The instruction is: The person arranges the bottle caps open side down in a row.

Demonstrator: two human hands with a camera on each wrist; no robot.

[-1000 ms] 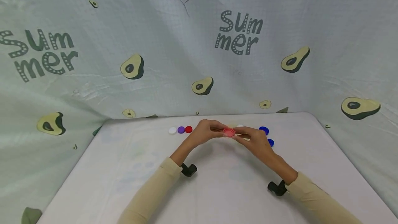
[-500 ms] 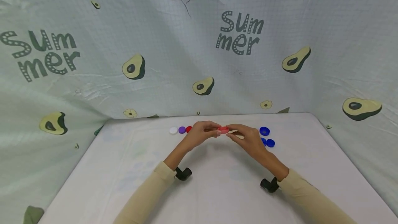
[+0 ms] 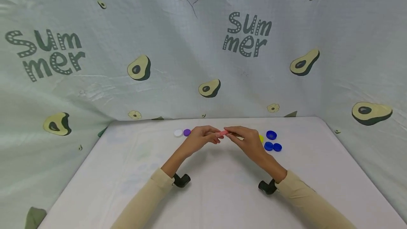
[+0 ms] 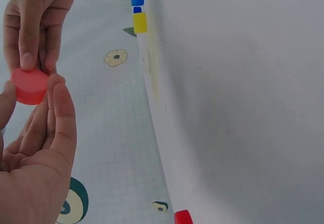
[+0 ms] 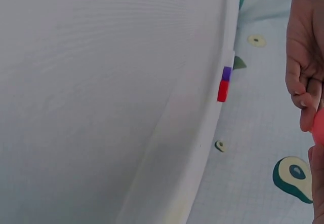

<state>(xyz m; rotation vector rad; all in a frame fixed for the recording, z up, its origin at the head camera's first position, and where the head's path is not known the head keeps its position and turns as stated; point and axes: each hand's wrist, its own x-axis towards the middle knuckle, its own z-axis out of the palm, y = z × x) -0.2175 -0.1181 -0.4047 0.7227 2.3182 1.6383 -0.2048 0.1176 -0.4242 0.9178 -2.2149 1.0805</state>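
A pinkish-red round bottle cap [image 3: 224, 133] is held up above the far part of the table, between the fingertips of both hands. On its left side my left hand [image 3: 198, 139] pinches it between thumb and fingers. My right hand [image 3: 252, 143] pinches the opposite edge. The left wrist view shows the cap [image 4: 30, 86] with its flat face turned up, the right hand [image 4: 38, 19] reaching it from above and the left hand [image 4: 48, 148] from below. In the right wrist view, only part of the cap [image 5: 318, 127] shows at the frame's edge.
Beyond the left hand lie a white cap [image 3: 178, 133] and a purple cap [image 3: 187, 132], with a red cap [image 5: 223, 91] beside the purple one. Past the right hand are a yellow cap [image 3: 261, 138] and several blue caps [image 3: 271, 135]. A printed cloth [image 3: 171, 63] hangs behind the table.
Both hands have shifted left together with the pinkish-red cap, which has tipped from face-on to nearly edge-on. The left hand now covers the red cap; the yellow and blue caps have come into view.
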